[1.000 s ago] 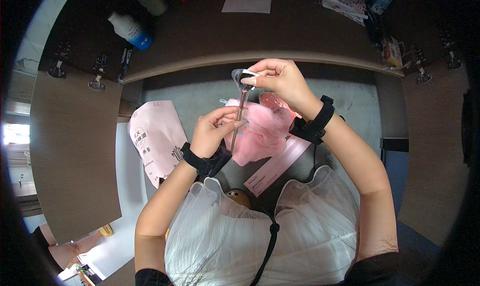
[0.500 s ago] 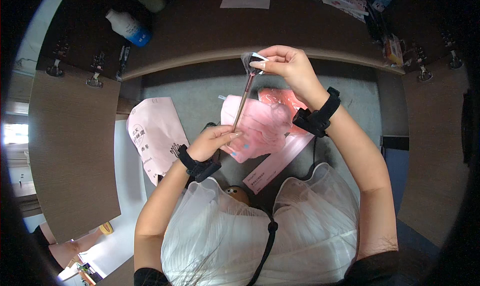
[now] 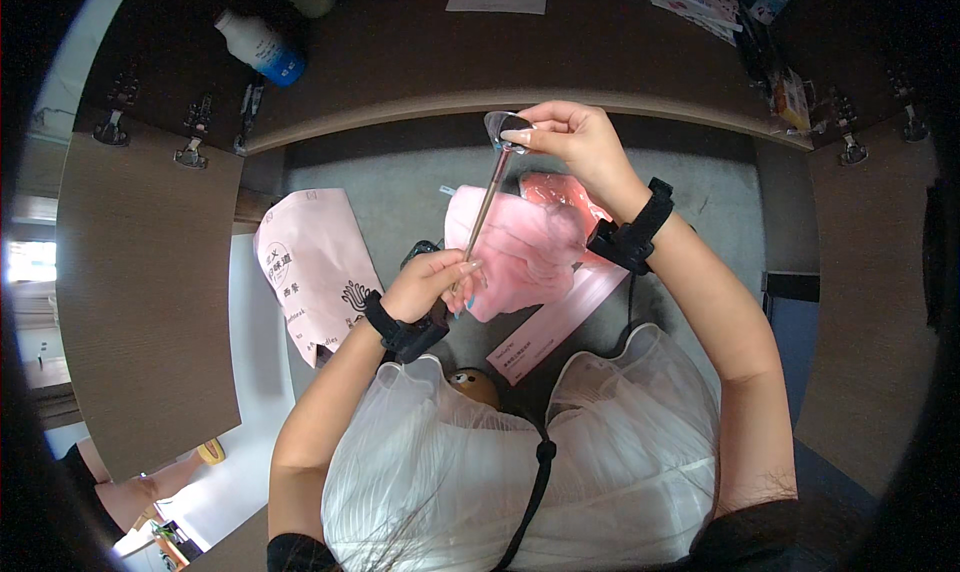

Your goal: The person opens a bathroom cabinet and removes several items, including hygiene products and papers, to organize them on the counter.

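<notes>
A slim makeup brush [image 3: 488, 204] with a reddish-brown and metallic handle slants upward between my hands. My left hand [image 3: 425, 285] pinches the lower end of its handle. At the dark upper end, my right hand [image 3: 578, 144] is closed with thumb and fingers on the brush head and the clear plastic cover [image 3: 494, 125] around it. Below the brush lies a soft pink cloth item [image 3: 515, 244], folded and bulky. A coral-coloured item in shiny clear wrap [image 3: 548, 188] sits behind it, partly hidden by the pink cloth and my right arm.
A long pink box [image 3: 556, 326] lies nearer me on the grey surface, with a pink paper bag [image 3: 316, 267] at left. Open cabinet doors [image 3: 150, 302] flank both sides. The dark shelf [image 3: 480, 67] beyond holds a white-and-blue bottle [image 3: 258, 48]. Another person's limb [image 3: 140, 492] shows lower left.
The clear cover at the brush head looks more spread, and the white strip by my right fingers no longer shows. My left lower fingers are more visible; both hands keep their grip.
</notes>
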`<state>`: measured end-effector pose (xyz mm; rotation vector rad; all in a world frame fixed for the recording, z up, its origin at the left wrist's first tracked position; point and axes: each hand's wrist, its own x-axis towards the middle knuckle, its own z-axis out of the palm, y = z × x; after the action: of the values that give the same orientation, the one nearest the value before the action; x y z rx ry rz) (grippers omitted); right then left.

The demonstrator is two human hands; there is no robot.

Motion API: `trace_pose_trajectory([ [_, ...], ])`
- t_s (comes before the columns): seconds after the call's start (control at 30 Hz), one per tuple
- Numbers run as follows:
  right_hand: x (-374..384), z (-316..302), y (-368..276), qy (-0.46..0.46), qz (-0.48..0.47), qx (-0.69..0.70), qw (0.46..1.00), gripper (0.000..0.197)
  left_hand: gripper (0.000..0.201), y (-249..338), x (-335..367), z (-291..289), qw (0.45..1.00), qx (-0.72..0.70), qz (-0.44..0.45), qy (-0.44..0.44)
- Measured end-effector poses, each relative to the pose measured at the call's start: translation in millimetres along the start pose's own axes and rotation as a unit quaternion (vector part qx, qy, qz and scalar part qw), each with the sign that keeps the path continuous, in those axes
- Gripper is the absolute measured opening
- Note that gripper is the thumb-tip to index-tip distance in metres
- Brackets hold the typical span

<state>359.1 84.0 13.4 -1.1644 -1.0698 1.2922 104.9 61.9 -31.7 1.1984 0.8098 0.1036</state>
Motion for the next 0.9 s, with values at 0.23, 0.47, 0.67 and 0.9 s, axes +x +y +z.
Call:
trace_pose_trajectory([
  [0.23,0,0,9,-0.014,0.016,0.034,0.999,0.025,0.027,-10,1,-1,1.000,0.013,0.018,0.006],
  [0.47,0,4,12,-0.031,0.055,0.057,0.996,0.027,0.025,-13,-1,-3,1.000,0.008,-0.005,0.020],
  [0.67,1,5,18,-0.016,0.088,0.050,0.995,0.017,0.026,-15,-2,-2,0.999,0.032,-0.001,0.008],
  [0.9,-5,8,16,0.039,0.088,0.035,0.995,0.012,0.026,-15,1,3,1.000,0.017,0.002,0.004],
])
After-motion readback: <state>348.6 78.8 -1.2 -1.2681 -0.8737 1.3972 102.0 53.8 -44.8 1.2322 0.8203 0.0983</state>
